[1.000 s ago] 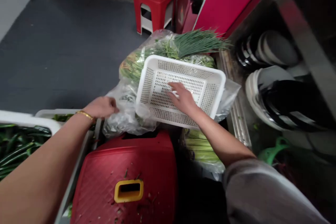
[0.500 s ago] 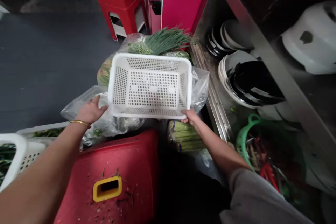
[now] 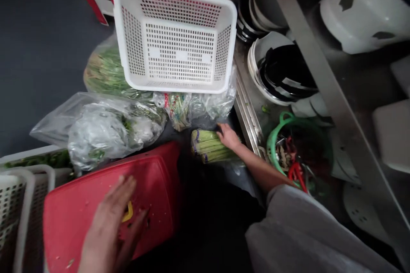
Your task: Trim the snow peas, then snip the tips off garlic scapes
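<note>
Extending left from right hand, green stalks

Head Camera: Line of Sight

We view the scene from one camera worn on the head, facing forward and steeply down. The left hand is close to the lens; the right hand and bundled green stalks lie farther out.
</note>
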Action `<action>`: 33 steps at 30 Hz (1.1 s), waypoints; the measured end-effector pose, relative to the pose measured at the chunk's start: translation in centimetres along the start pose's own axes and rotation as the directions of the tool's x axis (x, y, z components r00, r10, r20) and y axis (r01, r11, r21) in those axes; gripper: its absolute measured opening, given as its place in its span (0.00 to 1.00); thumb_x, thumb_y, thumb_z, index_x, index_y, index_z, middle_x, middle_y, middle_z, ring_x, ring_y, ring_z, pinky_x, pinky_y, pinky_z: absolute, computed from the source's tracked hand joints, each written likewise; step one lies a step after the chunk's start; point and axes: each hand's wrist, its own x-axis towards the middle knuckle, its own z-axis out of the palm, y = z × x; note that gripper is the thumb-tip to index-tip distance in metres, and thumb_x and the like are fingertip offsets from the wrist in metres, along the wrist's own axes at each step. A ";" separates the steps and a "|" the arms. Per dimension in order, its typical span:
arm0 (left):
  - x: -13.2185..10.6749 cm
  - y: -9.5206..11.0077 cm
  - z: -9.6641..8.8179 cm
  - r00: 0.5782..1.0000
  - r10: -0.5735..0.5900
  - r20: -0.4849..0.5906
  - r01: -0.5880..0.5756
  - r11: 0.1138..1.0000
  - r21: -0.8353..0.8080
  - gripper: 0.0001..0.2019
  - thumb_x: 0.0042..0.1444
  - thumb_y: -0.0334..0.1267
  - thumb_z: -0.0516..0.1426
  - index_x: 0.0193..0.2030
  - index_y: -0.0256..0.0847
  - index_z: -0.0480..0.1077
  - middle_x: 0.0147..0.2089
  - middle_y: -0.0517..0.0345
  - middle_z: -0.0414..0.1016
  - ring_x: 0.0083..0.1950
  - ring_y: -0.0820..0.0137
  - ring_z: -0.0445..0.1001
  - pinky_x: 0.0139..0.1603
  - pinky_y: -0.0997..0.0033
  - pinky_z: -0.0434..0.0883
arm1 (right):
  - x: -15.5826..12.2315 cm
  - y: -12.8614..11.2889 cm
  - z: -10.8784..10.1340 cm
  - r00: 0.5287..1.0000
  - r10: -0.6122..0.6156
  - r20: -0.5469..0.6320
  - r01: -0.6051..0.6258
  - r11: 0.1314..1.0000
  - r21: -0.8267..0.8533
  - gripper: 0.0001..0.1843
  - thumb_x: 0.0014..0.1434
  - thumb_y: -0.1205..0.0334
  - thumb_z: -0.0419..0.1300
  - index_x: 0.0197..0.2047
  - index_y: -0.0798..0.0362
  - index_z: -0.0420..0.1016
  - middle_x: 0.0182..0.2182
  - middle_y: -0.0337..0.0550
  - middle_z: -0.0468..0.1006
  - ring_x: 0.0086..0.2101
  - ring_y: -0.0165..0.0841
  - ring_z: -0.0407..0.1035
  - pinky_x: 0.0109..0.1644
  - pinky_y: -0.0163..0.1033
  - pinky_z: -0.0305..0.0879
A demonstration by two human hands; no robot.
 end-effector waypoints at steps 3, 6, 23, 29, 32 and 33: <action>-5.0 -0.4 4.2 0.996 0.084 0.040 -0.085 0.996 0.009 0.35 0.57 0.36 0.53 0.70 0.50 0.45 0.69 0.51 0.54 0.65 0.50 0.59 0.60 0.45 0.64 | -4.6 5.2 1.4 0.975 0.219 -0.046 -0.222 0.919 -0.325 0.38 0.54 0.56 0.61 0.64 0.62 0.55 0.61 0.63 0.58 0.61 0.49 0.52 0.62 0.51 0.50; -7.0 -1.7 7.0 0.990 0.133 0.039 -0.137 0.983 0.118 0.33 0.59 0.34 0.52 0.70 0.45 0.45 0.67 0.43 0.55 0.65 0.49 0.57 0.62 0.43 0.59 | -6.9 8.1 1.8 0.918 0.380 -0.116 -0.389 0.797 -0.462 0.40 0.58 0.51 0.56 0.65 0.68 0.49 0.59 0.71 0.58 0.56 0.52 0.59 0.56 0.51 0.56; -5.8 -0.9 7.3 0.974 0.226 -0.013 -0.218 0.949 0.226 0.29 0.58 0.33 0.54 0.67 0.40 0.52 0.60 0.35 0.62 0.61 0.44 0.62 0.57 0.40 0.62 | -14.9 6.0 3.1 0.986 0.088 0.144 -0.026 0.922 -0.385 0.40 0.53 0.57 0.63 0.66 0.52 0.54 0.64 0.53 0.55 0.62 0.43 0.48 0.63 0.45 0.48; -5.7 -0.5 7.3 0.973 0.227 -0.028 -0.213 0.945 0.250 0.28 0.58 0.35 0.53 0.65 0.38 0.53 0.61 0.35 0.61 0.62 0.45 0.61 0.58 0.41 0.62 | -12.0 7.8 0.8 0.919 0.395 0.007 -0.384 0.897 -0.219 0.26 0.62 0.65 0.55 0.62 0.61 0.58 0.58 0.65 0.61 0.55 0.48 0.62 0.54 0.57 0.60; -5.7 -0.4 7.3 0.974 0.225 -0.033 -0.209 0.941 0.266 0.27 0.58 0.35 0.53 0.65 0.39 0.54 0.61 0.36 0.61 0.62 0.45 0.61 0.57 0.42 0.62 | -11.2 7.4 0.6 0.893 0.448 0.053 -0.448 0.894 -0.011 0.19 0.62 0.57 0.56 0.55 0.56 0.66 0.51 0.49 0.69 0.47 0.38 0.68 0.49 0.50 0.67; -5.7 -0.4 7.3 0.974 0.225 -0.034 -0.208 0.940 0.270 0.27 0.58 0.35 0.53 0.65 0.39 0.54 0.61 0.36 0.61 0.62 0.46 0.61 0.57 0.42 0.62 | -11.3 7.2 0.5 0.892 0.447 0.064 -0.451 0.889 0.077 0.19 0.62 0.56 0.56 0.54 0.55 0.67 0.50 0.47 0.70 0.46 0.37 0.69 0.48 0.48 0.68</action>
